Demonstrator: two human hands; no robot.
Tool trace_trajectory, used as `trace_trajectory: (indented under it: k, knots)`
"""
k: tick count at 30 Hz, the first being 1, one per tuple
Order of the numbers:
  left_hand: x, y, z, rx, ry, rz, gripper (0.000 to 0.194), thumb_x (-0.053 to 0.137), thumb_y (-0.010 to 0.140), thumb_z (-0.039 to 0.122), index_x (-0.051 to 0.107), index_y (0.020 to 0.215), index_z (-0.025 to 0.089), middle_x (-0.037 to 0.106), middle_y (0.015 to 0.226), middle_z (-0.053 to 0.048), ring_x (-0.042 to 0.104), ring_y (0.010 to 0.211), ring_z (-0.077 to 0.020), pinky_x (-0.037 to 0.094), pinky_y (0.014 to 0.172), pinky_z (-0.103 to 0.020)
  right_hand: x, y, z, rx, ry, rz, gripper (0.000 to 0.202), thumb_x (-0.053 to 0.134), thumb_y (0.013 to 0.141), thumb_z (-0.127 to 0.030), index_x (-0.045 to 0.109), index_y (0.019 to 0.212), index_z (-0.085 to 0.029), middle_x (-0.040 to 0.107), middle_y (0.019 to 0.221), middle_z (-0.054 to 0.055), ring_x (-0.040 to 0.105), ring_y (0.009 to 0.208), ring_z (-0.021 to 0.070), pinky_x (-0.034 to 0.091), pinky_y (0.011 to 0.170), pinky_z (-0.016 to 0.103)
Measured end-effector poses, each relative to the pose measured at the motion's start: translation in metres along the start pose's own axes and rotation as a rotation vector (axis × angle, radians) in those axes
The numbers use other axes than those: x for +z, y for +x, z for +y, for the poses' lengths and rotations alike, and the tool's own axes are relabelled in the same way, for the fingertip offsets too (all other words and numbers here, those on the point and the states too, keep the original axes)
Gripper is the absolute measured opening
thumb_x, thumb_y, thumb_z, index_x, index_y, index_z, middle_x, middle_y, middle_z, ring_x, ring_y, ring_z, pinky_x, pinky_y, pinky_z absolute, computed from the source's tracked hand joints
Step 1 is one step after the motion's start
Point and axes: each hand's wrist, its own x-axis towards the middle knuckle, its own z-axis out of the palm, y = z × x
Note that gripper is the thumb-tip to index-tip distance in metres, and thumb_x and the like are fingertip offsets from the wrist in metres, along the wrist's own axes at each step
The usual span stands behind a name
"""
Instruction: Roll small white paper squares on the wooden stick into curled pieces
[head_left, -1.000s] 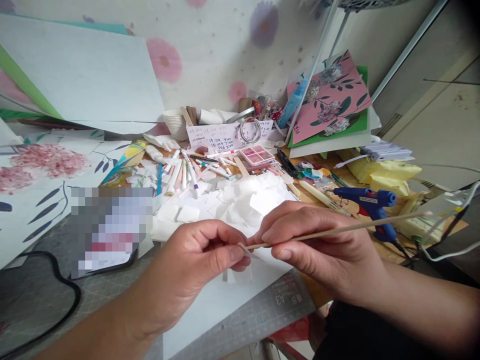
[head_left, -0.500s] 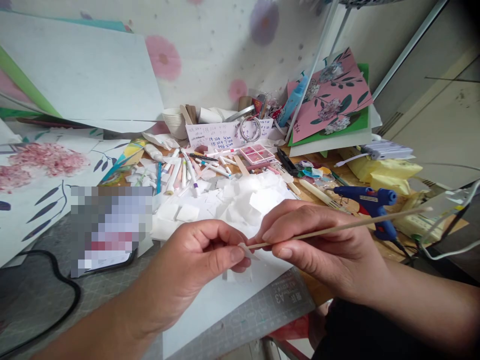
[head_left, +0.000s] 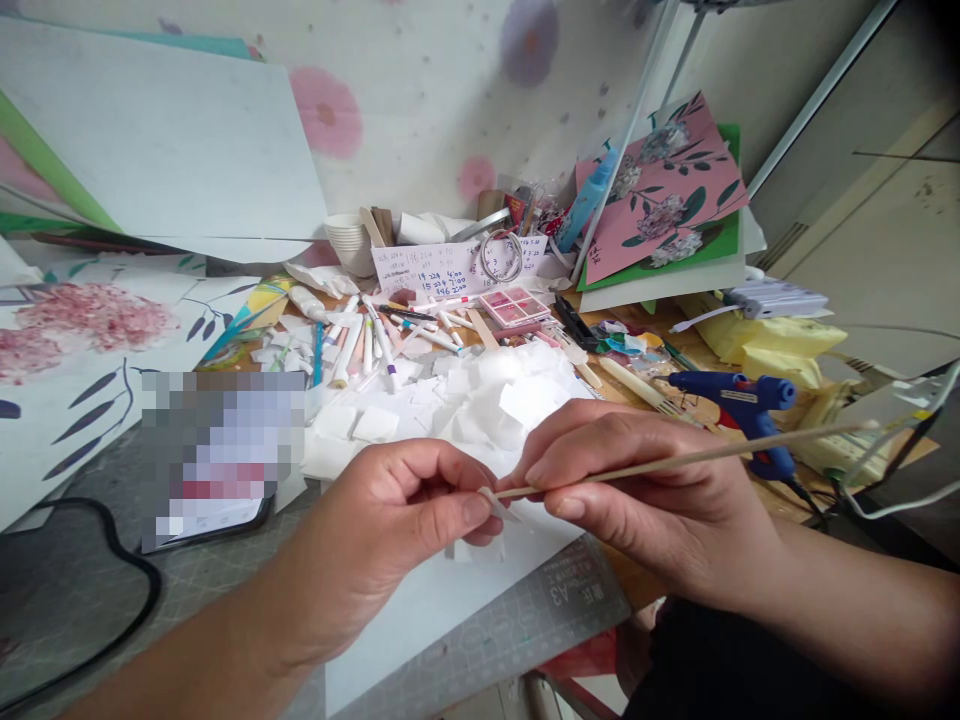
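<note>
Between the thumb and fingers of my left hand (head_left: pixel 420 510) a small piece of white tissue paper (head_left: pixel 507 508) is pinched. My right hand (head_left: pixel 637 490) grips a thin wooden stick (head_left: pixel 697 455) near its left end, and that tip presses into the paper at my left fingertips. The stick's long free end points up to the right. Beneath both hands lies a white sheet (head_left: pixel 420 610), with a little loose paper on it. Just behind them rests a heap of white tissue pieces (head_left: pixel 517 385).
A phone (head_left: pixel 225 465) with a blurred screen lies at left on the grey cutting mat (head_left: pixel 555 610). Several markers (head_left: pixel 379 345) and a pink paint palette (head_left: pixel 514 308) sit behind the tissue. To the right is a blue glue gun (head_left: pixel 739 395); flower artwork (head_left: pixel 664 190) leans behind.
The stick's free end has shifted very slightly to the right. Both hands keep nearly the same pose and grip.
</note>
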Motion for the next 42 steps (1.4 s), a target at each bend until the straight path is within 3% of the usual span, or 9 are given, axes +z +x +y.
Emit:
trace_trajectory:
  k: [11, 27, 39, 42]
  knots:
    - [0.000, -0.001, -0.002, 0.011, 0.032, 0.011, 0.007, 0.078, 0.079, 0.027, 0.075, 0.079, 0.021, 0.074, 0.072, 0.003, 0.063, 0.071, -0.0138, 0.047, 0.070, -0.025, -0.004, 0.001, -0.007, -0.048, -0.165, -0.104, 0.014, 0.062, 0.093, -0.011, 0.069, 0.102, -0.018, 0.076, 0.085, 0.006, 0.072, 0.087, 0.0168, 0.059, 0.075, 0.026]
    - [0.007, 0.001, 0.004, 0.074, 0.087, -0.020, 0.011, 0.076, 0.081, 0.017, 0.067, 0.076, 0.019, 0.068, 0.070, 0.004, 0.063, 0.070, -0.0102, 0.049, 0.065, -0.019, -0.005, 0.002, -0.008, -0.049, -0.170, -0.120, 0.011, 0.062, 0.090, -0.004, 0.068, 0.096, -0.010, 0.072, 0.080, 0.009, 0.069, 0.087, 0.0171, 0.057, 0.077, 0.026]
    - [0.012, -0.002, 0.000, 0.287, 0.365, 0.098, 0.009, 0.068, 0.081, 0.020, 0.062, 0.086, 0.025, 0.067, 0.085, 0.004, 0.065, 0.079, -0.0147, 0.052, 0.068, -0.023, 0.001, 0.003, -0.005, -0.018, -0.138, -0.086, 0.007, 0.062, 0.088, -0.002, 0.068, 0.092, -0.002, 0.071, 0.084, 0.014, 0.068, 0.087, 0.0174, 0.057, 0.078, 0.027]
    - [0.009, -0.002, 0.001, 0.413, 0.533, 0.210, 0.010, 0.065, 0.080, 0.017, 0.058, 0.080, 0.024, 0.061, 0.084, 0.004, 0.061, 0.078, -0.0148, 0.050, 0.069, -0.024, 0.001, 0.003, -0.006, -0.027, -0.155, -0.071, 0.007, 0.063, 0.088, -0.002, 0.069, 0.092, -0.001, 0.071, 0.085, 0.014, 0.068, 0.088, 0.0161, 0.056, 0.081, 0.025]
